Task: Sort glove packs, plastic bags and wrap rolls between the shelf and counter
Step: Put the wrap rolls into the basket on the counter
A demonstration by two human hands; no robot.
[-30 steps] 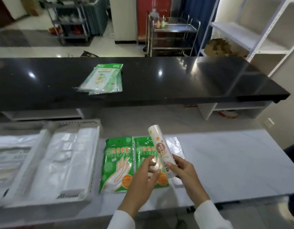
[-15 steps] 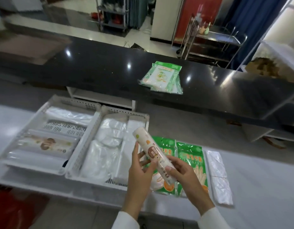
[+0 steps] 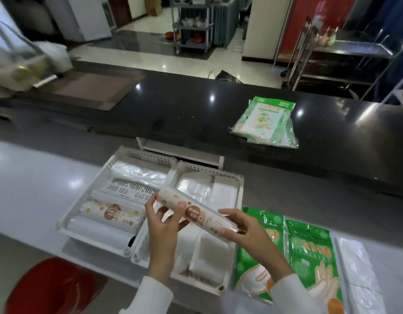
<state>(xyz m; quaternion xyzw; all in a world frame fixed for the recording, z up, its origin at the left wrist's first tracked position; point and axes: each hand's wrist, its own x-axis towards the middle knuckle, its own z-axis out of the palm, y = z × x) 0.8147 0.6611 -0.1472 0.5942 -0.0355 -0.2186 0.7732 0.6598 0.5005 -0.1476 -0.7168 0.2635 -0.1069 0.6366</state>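
Both hands hold one white cylindrical wrap roll (image 3: 196,210) with brown and orange printed labels, tilted so its far end points to about 10 o'clock and its near end to about 4 o'clock. The left hand (image 3: 164,225) curls its fingers around the far end, thumb on the upper side; the right hand (image 3: 245,232) pinches the near end between thumb and fingers. Both wrists wear white sleeves.

The roll hangs above two white perforated plastic baskets that sit side by side, touching, on the pale grey worktop (image 3: 37,184). The left basket (image 3: 83,214) holds a second printed wrap roll (image 3: 112,214) lying between plain white rolls, with a clear folded plastic bag (image 3: 139,173) at its 12 o'clock end. The right basket (image 3: 238,184), directly under the hands, holds flat stacks of clear and white plastic bags (image 3: 209,250).

At 3 o'clock from the right basket, just beside it, lie two green glove packs (image 3: 309,252) printed with hand outlines, side by side. Further toward 3 o'clock lies a flat clear plastic bag pack (image 3: 359,273).

Beyond, at 12 o'clock, runs a glossy black stone worktop (image 3: 184,109). On it, toward 1 o'clock, rests a small overlapping pile of green-and-white glove packs (image 3: 266,122). A red round stool (image 3: 49,288) stands at 7 o'clock, below the pale worktop's edge.
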